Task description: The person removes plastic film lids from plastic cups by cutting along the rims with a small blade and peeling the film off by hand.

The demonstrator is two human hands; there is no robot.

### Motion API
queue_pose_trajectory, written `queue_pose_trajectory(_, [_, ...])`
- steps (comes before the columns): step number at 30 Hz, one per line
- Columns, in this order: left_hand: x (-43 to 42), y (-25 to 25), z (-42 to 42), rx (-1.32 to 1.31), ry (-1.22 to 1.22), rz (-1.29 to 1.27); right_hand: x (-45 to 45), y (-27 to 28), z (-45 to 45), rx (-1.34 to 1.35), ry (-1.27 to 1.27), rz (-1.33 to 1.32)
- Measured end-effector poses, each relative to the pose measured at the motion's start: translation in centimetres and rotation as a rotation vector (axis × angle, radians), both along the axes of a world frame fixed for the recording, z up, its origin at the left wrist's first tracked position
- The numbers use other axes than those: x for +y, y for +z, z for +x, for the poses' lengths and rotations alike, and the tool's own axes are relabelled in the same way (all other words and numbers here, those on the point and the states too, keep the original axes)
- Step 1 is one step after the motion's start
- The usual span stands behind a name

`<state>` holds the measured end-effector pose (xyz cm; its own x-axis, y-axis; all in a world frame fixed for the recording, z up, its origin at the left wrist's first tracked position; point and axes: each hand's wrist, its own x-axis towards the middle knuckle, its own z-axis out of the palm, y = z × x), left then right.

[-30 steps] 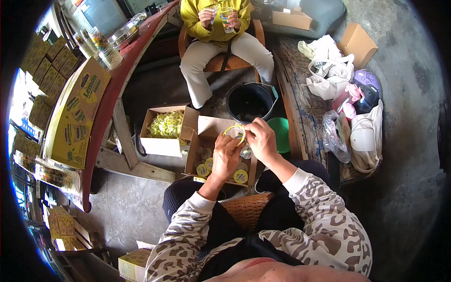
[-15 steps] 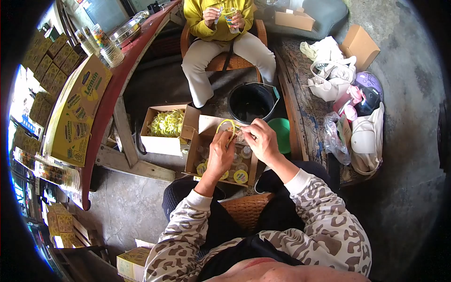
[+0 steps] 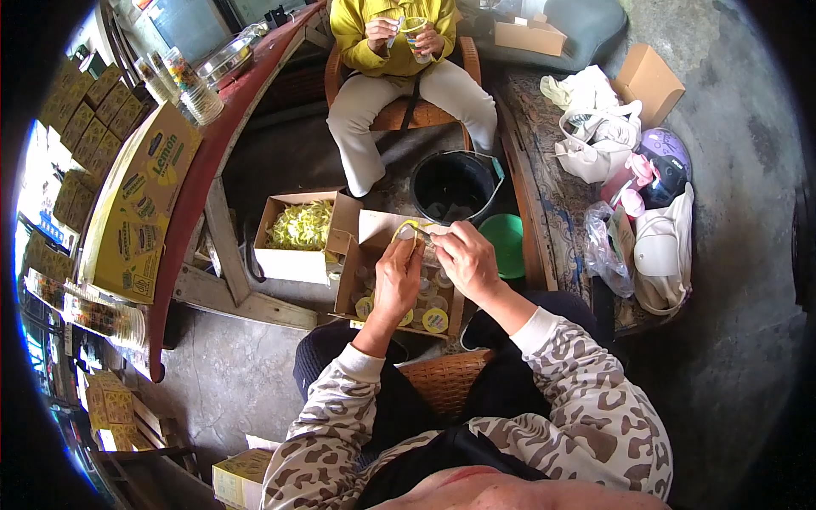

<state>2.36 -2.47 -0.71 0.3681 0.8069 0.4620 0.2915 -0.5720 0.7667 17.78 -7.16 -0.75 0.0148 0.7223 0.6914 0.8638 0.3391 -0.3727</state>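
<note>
Holding clear yellow-rimmed plastic cup, left hand seemingly steadies it. Right hand pinches thin dark tool near its edge.

Large yellow carton on the red counter: "Lemon", legible from where I stand. Smaller brand marks on the same carton: too small to make out. Round yellow label below: print present, unreadable. Purple-and-black helmet: white lettering, not legible from here.
</note>
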Motion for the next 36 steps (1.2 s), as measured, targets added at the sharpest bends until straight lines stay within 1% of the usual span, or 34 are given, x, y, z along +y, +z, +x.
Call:
queue_pose_trajectory(2, [0.0, -0.3, 0.1, -0.004, -0.005, -0.001, 0.0, -0.2, -0.2, -0.013, -0.01, -0.006])
queue_pose_trajectory(4, [0.0, -0.7, 0.0, 0.059, 0.011, 0.023, 0.0, -0.4, -0.4, 0.01, -0.003, -0.011])
queue_pose_trajectory(11, [0.2, -1.4, -0.2, 0.068, 0.006, 0.022, 0.4, -0.9, -0.9, 0.074, -0.012, -0.047])
queue_pose_trajectory(13, [0.0, -1.6, -0.2, 0.089, -0.045, 0.105, 0.7, -0.9, -0.8, 0.085, -0.032, 0.035])
queue_pose_trajectory(14, [-0.4, -1.8, 0.1, 0.087, -0.05, 0.104, 0.9, -1.0, -0.5, 0.083, -0.037, 0.035])
queue_pose_trajectory(16, [-1.3, -2.1, 0.8, 0.019, -0.061, 0.091, 1.1, -1.2, 0.1, 0.133, -0.083, -0.07])
queue_pose_trajectory(17, [-1.2, -1.9, 0.7, 0.019, -0.064, 0.082, 1.2, -1.5, 0.3, 0.131, -0.086, -0.068])
queue_pose_trajectory(20, [-0.4, -1.5, 0.3, 0.042, -0.033, 0.077, 1.5, -2.3, 0.5, 0.418, -0.034, -0.171])
queue_pose_trajectory(21, [-0.1, -1.7, 0.0, 0.045, -0.019, 0.073, 1.4, -2.0, 0.4, 0.42, -0.029, -0.172])
queue_pose_trajectory(26, [0.2, -1.3, -0.6, 0.054, 0.023, 0.032, 0.7, -0.4, 0.1, 0.286, -0.021, -0.065])
queue_pose_trajectory(28, [-0.1, -0.2, -0.3, 0.027, 0.046, -0.057, 0.4, -0.1, -0.2, 0.244, -0.007, -0.037])
queue_pose_trajectory(30, [0.1, -0.4, -0.1, 0.003, 0.043, -0.022, 0.3, 0.2, -0.5, 0.167, 0.015, 0.021])
queue_pose_trajectory(31, [0.2, -0.6, -0.1, -0.022, 0.041, 0.013, 0.3, -0.1, -0.5, 0.128, 0.002, 0.014])
queue_pose_trajectory(35, [0.1, -1.4, -0.2, -0.002, 0.016, 0.001, 0.2, -0.6, -0.4, 0.05, -0.022, -0.034])
queue_pose_trajectory(36, [0.1, -1.6, -0.4, 0.048, -0.006, 0.038, 0.3, -0.8, -0.5, 0.05, -0.024, -0.047])
